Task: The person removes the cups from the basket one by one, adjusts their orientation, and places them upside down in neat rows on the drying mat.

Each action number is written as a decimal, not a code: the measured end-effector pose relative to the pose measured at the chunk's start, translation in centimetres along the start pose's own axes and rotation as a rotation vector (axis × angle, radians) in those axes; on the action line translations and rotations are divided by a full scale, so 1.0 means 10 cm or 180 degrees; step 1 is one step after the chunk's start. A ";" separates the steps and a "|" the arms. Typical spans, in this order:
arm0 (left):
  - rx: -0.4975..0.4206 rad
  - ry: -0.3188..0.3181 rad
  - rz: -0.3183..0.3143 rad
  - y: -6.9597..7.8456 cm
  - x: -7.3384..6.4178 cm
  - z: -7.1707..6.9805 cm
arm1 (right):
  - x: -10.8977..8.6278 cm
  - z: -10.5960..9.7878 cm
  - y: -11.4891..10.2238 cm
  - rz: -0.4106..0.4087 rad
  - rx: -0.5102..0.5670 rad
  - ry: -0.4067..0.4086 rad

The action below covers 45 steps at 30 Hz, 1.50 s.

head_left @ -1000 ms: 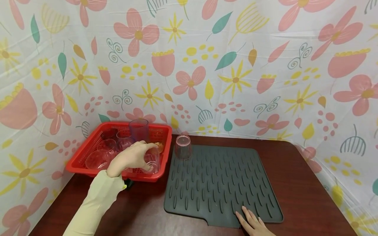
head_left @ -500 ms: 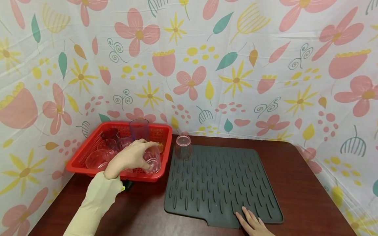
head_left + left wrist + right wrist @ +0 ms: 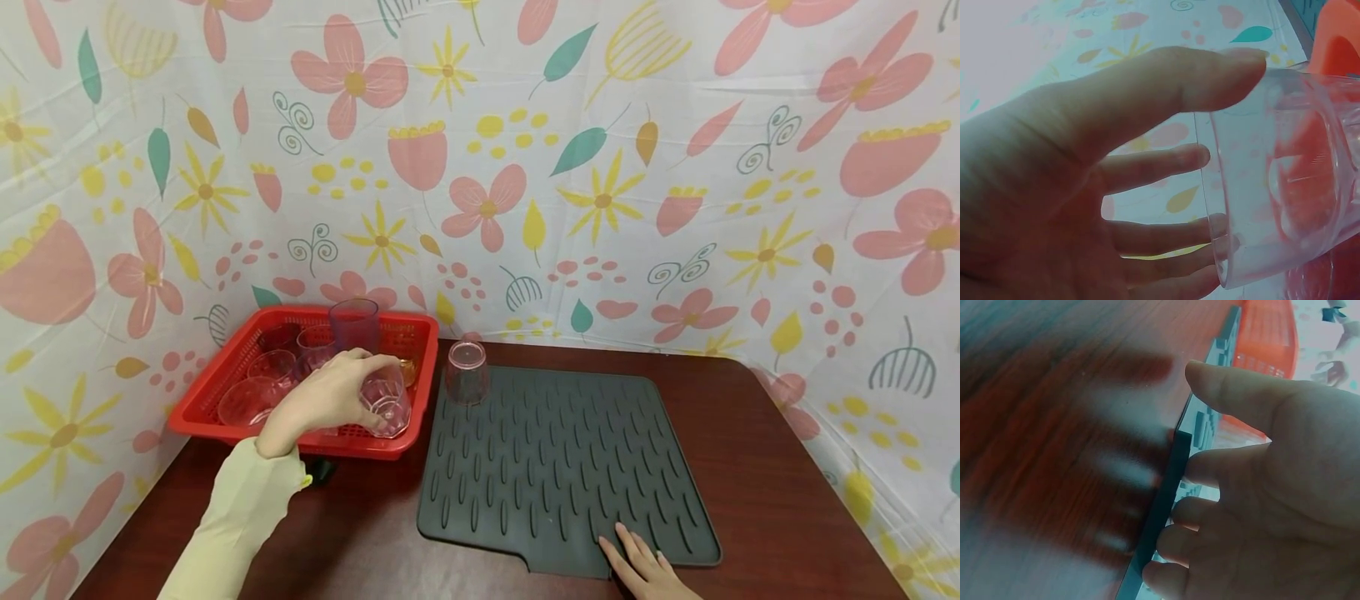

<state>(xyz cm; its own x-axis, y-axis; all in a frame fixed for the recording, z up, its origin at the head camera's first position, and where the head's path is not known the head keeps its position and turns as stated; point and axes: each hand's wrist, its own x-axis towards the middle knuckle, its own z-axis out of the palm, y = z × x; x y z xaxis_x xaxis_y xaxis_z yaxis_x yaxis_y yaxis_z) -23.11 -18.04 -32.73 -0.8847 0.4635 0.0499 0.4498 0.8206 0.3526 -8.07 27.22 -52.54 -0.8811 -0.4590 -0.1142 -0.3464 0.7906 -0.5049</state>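
Note:
My left hand (image 3: 322, 398) reaches over the red basket (image 3: 352, 448) and grips a clear drinking glass (image 3: 393, 410) at its front right. In the left wrist view, the thumb lies on one side of the glass's (image 3: 1254, 194) rim and the fingertips on the other. The glass leans, its mouth towards the palm. At the front edge of a dark grey drying mat (image 3: 551, 467), my right hand (image 3: 648, 571) rests with its fingers extended. The right wrist view shows those fingertips over the mat's edge (image 3: 1169, 469), holding nothing.
A pinkish glass (image 3: 467, 377) stands upside down on the mat's back left corner. Inside the basket are a tall purple glass (image 3: 355, 325), a clear bowl-like glass (image 3: 247, 402), an amber piece (image 3: 407, 372) and several others. A flowered curtain (image 3: 480, 167) hangs behind the brown table (image 3: 787, 500).
My left hand and the gripped glass have shifted very slightly, the glass tilting a little more with its base to the right. My right hand stays in place on the mat.

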 end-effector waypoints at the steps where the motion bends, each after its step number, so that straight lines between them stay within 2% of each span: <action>1: -0.0003 0.0011 0.0010 0.00 -0.01 0.00 | 0.00 0.00 0.00 0.0009 0.0002 -0.0009; 14: -0.0059 0.0094 0.0098 0.02 -0.05 -0.08 | -0.02 0.01 0.00 0.0000 -0.0005 0.0009; 23: -0.0102 0.0187 0.0055 0.03 -0.09 -0.09 | -0.04 0.02 -0.02 -0.0076 -0.0118 0.0163; 31: -0.0282 0.0252 0.0177 0.04 -0.08 -0.10 | -0.03 0.00 -0.01 -0.0067 -0.0035 0.0049; 37: -0.0399 0.0321 0.0162 0.07 -0.08 -0.09 | -0.03 0.01 0.00 -0.0111 -0.0082 0.0079; 45: -0.0505 0.0486 0.0127 0.08 -0.06 -0.06 | -0.02 0.00 0.05 -0.0127 -0.0019 -0.0048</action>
<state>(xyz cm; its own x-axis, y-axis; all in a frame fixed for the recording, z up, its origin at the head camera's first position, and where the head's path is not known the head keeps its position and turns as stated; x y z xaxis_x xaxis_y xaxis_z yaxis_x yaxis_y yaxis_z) -22.24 -17.86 -31.88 -0.8802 0.4288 0.2034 0.4707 0.7341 0.4894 -8.06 27.76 -52.78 -0.8616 -0.4962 -0.1069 -0.3832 0.7739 -0.5042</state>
